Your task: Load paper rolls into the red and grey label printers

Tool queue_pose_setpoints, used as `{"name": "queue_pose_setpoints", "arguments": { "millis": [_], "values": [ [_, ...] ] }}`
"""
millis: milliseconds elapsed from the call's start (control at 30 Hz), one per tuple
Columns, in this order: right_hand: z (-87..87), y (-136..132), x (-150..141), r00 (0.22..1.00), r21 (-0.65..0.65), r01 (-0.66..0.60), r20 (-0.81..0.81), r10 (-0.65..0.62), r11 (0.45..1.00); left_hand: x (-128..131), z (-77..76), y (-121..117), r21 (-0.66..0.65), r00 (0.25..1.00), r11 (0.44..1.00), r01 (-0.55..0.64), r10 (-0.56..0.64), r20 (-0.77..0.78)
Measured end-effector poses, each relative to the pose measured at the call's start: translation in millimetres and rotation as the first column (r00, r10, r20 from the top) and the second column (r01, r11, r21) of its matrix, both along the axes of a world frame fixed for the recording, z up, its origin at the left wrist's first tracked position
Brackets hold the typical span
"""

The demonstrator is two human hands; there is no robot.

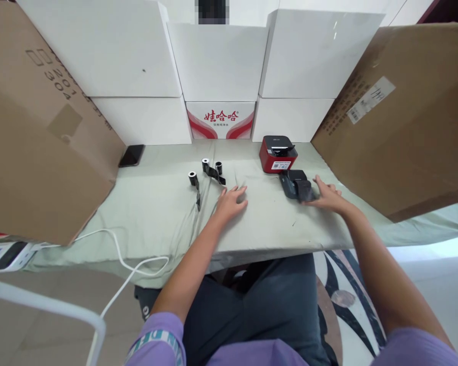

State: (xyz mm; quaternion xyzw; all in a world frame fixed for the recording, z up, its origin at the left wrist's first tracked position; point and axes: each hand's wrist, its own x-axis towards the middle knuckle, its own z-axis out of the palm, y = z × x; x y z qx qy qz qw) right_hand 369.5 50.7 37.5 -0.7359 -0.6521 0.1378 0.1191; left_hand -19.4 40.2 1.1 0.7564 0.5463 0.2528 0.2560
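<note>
My left hand (232, 203) rests on the cloth with its fingers spread, holding nothing. Just beyond its fingertips lie two small rolls, a white-ended roll (205, 164) and a dark roll (219, 167), with a strip of black ribbon (216, 175) trailing from them. Farther left stands another roll (193, 178), its ribbon tail hanging toward me. On the right, my right hand (327, 197) is beside a black plastic case (293, 184) with a dark strip over its end. Thumb and forefinger are apart around that end; the thumb seems to touch the strip. Behind the case sits a red-and-black boxy device (277, 157).
Large cardboard boxes flank the table, one at the left (41, 142) and one at the right (404, 117). White boxes (217, 61) are stacked along the back. A phone (132, 155) lies at the left, and a white cable (118, 249) runs over the front edge.
</note>
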Motion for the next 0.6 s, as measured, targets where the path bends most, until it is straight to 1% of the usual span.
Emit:
{"name": "queue_pose_setpoints", "arguments": {
  "millis": [67,133,200,267,300,367,433,467,533,600],
  "values": [
    [15.5,9.5,26.4,0.993,0.031,-0.100,-0.055,0.102,0.994,-1.1,2.3,1.6,-0.051,0.982,0.997,-0.058,0.067,0.177],
    [29.2,23.9,40.3,0.972,0.128,-0.142,-0.171,0.163,0.982,-2.7,10.9,4.2,-0.125,0.917,0.989,-0.077,0.120,0.380],
    [38.2,43.4,35.4,0.920,0.214,-0.109,-0.347,0.180,0.971,-1.3,25.9,9.9,-0.200,0.826,0.979,-0.047,0.150,0.543],
    [41.0,66.7,13.8,0.824,0.230,-0.020,-0.548,0.146,0.973,7.7,44.4,21.6,-0.272,0.750,0.962,-0.014,0.190,0.633],
    [40.3,79.1,-0.8,0.763,0.213,0.026,-0.636,0.118,0.977,16.0,53.2,30.6,-0.298,0.726,0.954,-0.002,0.207,0.656],
    [36.3,103.3,-31.0,0.650,0.154,0.146,-0.760,0.022,0.977,39.9,66.9,55.1,-0.334,0.705,0.942,0.011,0.230,0.671],
    [31.1,123.6,-55.3,0.538,0.092,0.220,-0.842,-0.042,0.971,70.0,72.8,85.5,-0.348,0.682,0.937,-0.007,0.259,0.684],
    [28.8,131.3,-63.6,0.498,0.072,0.232,-0.866,-0.055,0.970,85.2,72.8,101.2,-0.366,0.672,0.930,-0.029,0.289,0.682],
    [25.3,141.5,-72.6,0.460,0.052,0.238,-0.886,-0.065,0.970,111.4,68.7,129.3,-0.383,0.672,0.919,-0.096,0.343,0.656],
    [23.5,145.9,-74.8,0.466,0.057,0.236,-0.882,-0.061,0.970,128.3,62.2,148.9,-0.363,0.685,0.922,-0.135,0.351,0.638]
  ]
}}
